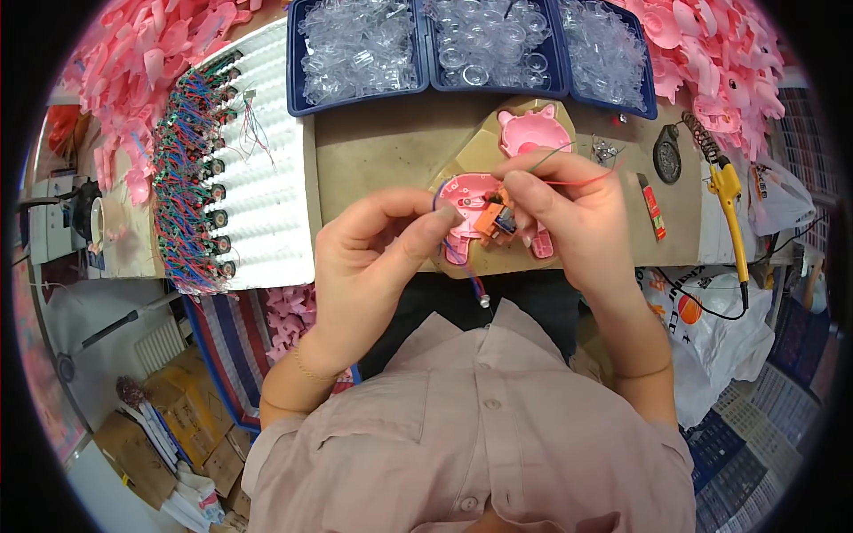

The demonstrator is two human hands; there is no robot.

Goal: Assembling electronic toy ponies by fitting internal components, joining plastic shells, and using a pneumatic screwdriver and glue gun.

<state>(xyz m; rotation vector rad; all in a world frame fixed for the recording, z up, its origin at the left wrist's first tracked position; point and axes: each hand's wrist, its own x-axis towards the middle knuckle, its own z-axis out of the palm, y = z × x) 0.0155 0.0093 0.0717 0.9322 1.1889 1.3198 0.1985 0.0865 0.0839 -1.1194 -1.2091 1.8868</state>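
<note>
At the table's near edge lies a pink animal-shaped plastic shell (462,187) with its hollow side up. An orange part with a dark component (498,219) sits over its right side. My left hand (378,244) is closed at the shell's left, thumb and forefinger pinching blue and purple wires (460,263) that hang down to a small clear LED (484,301). My right hand (569,209) is closed beside the orange part, its fingertips gripping it. Red and green wires (577,182) stick out past that hand. Another pink shell (536,131) rests just beyond.
Blue bins (430,87) of clear plastic pieces line the back. A white ridged tray (275,191) with bundled wired parts stands left. Pink parts heap at both far corners (151,53). A yellow soldering iron (727,191) hangs at right, near a black disc (666,154) and a red-green stick (654,211).
</note>
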